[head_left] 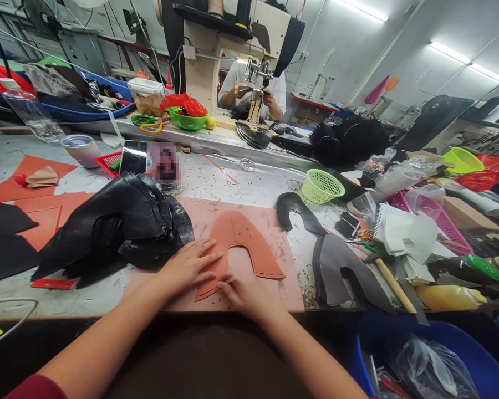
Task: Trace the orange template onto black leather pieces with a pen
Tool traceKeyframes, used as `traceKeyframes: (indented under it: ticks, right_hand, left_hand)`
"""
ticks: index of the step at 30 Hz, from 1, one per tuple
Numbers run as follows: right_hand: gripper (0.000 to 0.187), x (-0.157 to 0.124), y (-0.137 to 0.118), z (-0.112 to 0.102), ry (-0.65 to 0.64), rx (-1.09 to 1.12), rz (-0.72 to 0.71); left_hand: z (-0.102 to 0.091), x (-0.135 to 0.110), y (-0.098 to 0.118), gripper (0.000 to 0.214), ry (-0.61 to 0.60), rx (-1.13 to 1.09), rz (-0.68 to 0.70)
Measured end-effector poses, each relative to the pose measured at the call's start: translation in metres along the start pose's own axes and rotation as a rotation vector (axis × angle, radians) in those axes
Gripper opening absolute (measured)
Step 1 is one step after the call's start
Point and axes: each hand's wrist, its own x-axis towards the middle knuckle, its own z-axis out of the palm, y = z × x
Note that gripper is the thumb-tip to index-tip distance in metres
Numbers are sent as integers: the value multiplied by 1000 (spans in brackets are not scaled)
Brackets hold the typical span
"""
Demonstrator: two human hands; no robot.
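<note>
An orange horseshoe-shaped pattern piece [249,233] with marked lines lies on a pinkish mat [276,296] before me. Flat on its left side rest the spread fingers of my left hand [195,263]. My right hand [249,293] is closed at the inner edge of the piece's left leg, its fingertips blurred; a thin, pale thing shows there, too unclear to name. Left of the mat's middle, a heap of black, leather-like pieces [137,210] comes close to my left hand. A black curved piece [295,208] and grey-black curved pieces [336,266] lie to the right.
A phone [133,158] leans behind the black heap. At the back stand a green basket [322,187] and a sewing machine [203,66], with another person's hands [270,100] behind it. A hammer's wooden handle [395,285] and a yellow bottle [451,297] lie right, above a blue bin [360,354].
</note>
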Motion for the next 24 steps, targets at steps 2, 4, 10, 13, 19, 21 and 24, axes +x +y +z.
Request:
traceKeyframes:
  ticks: [2,4,10,13,19,21,24]
  right_hand:
    - [15,6,-9,8,-69,-58,-34]
    - [14,12,-14,11,-121,-39,-100]
    - [17,7,19,-29,-19,-12,67]
    - [26,-18,50,-62,228,70,214]
    - [42,-71,76,-80,682,139,315]
    - [42,-78,76,-80,771,92,326]
    - [41,-81,74,-83,842,53,319]
  left_hand:
    - [-2,1,2,47,-12,24,2]
    - [-4,2,4,46,-33,44,-8]
    - [-11,4,6,47,-63,50,-20]
    - [-23,10,9,43,-82,49,-28]
    - [-38,57,38,33,-62,83,-61]
    - [-32,76,51,38,-45,72,-26]
    - [-19,95,61,45,-83,36,29]
